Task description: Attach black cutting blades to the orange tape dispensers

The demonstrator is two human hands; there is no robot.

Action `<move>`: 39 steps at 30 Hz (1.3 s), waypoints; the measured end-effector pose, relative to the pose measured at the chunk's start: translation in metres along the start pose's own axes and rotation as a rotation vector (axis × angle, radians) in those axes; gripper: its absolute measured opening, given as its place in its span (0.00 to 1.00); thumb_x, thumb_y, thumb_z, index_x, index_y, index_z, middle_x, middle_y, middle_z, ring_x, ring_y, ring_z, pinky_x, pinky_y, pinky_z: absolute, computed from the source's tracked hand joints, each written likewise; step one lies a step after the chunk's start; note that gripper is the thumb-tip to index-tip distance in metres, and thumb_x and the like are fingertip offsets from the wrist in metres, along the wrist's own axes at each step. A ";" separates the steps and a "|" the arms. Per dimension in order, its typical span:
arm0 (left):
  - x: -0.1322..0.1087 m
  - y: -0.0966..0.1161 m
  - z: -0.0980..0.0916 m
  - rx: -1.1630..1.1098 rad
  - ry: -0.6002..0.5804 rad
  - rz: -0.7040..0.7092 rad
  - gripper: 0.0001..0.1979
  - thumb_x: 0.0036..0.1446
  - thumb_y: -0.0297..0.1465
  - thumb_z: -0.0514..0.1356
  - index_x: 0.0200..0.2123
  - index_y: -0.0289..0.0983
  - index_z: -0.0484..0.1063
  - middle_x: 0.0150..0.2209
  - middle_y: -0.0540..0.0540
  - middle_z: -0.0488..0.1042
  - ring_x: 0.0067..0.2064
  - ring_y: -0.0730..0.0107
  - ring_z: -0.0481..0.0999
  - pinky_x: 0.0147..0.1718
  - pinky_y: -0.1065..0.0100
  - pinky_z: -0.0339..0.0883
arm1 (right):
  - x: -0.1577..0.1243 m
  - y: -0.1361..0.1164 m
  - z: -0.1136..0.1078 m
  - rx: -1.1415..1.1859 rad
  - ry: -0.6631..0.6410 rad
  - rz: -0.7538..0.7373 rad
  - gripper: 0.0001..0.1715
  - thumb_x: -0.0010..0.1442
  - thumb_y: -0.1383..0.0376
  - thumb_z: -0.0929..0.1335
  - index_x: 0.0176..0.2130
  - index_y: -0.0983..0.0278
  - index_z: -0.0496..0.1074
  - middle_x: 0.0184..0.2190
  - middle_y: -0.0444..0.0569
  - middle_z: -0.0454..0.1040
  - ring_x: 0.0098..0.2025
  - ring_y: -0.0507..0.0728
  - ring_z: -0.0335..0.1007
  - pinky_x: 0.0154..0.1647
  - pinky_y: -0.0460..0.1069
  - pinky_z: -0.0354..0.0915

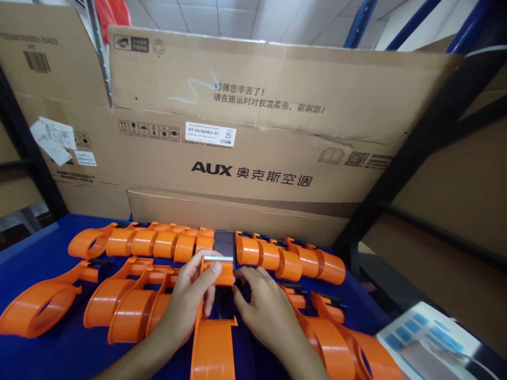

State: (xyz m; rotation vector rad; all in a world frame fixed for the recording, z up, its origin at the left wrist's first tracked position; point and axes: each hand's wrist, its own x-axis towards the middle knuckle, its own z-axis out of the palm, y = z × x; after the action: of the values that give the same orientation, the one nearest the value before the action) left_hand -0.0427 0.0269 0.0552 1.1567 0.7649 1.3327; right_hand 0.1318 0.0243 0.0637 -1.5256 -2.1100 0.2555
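An orange tape dispenser (214, 343) lies lengthwise on the blue table (39, 253), in front of me at the middle. My left hand (190, 301) pinches its front end just below the toothed metal blade (218, 258). My right hand (263, 309) rests on the dispenser's right side with fingers curled onto the black part next to the blade. A dark flat plate (224, 244) sits just beyond the blade.
Several more orange dispensers lie in a far row (158, 243) and in near groups at left (119, 306) and right (336, 343). A large AUX cardboard box (253, 132) stands behind the table. A black shelf post (415, 153) rises at right. A white-and-blue device (428, 338) lies at lower right.
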 end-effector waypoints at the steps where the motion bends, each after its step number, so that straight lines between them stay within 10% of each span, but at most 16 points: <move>1: 0.000 0.000 0.000 0.005 0.001 -0.002 0.13 0.66 0.44 0.61 0.41 0.41 0.71 0.14 0.60 0.63 0.13 0.80 0.58 0.16 0.77 0.52 | 0.000 0.000 0.000 0.001 -0.005 -0.007 0.09 0.64 0.71 0.67 0.43 0.59 0.75 0.44 0.50 0.80 0.48 0.63 0.74 0.47 0.53 0.65; 19: 0.000 -0.005 0.000 0.103 -0.024 -0.027 0.16 0.66 0.45 0.61 0.46 0.40 0.70 0.14 0.61 0.60 0.13 0.80 0.58 0.14 0.78 0.51 | 0.003 0.003 -0.005 0.463 0.302 0.046 0.13 0.71 0.55 0.66 0.46 0.58 0.77 0.40 0.47 0.81 0.42 0.61 0.76 0.45 0.53 0.68; 27: -0.004 -0.013 0.005 0.054 -0.044 -0.022 0.13 0.67 0.43 0.61 0.45 0.42 0.66 0.18 0.62 0.60 0.14 0.81 0.58 0.14 0.79 0.48 | 0.001 -0.008 0.000 0.844 0.128 0.010 0.13 0.68 0.54 0.70 0.43 0.60 0.78 0.37 0.46 0.79 0.42 0.60 0.77 0.46 0.52 0.70; 39: -0.004 -0.010 0.004 0.066 -0.033 -0.027 0.13 0.66 0.43 0.61 0.44 0.42 0.66 0.14 0.62 0.59 0.14 0.79 0.56 0.16 0.78 0.48 | 0.000 -0.013 -0.003 0.931 0.208 0.052 0.14 0.65 0.54 0.72 0.40 0.62 0.79 0.35 0.47 0.78 0.38 0.58 0.74 0.42 0.51 0.70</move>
State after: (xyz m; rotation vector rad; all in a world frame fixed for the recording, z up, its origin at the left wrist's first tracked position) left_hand -0.0362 0.0237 0.0468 1.2132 0.8028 1.2712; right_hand 0.1226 0.0199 0.0720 -0.9732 -1.4377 0.9029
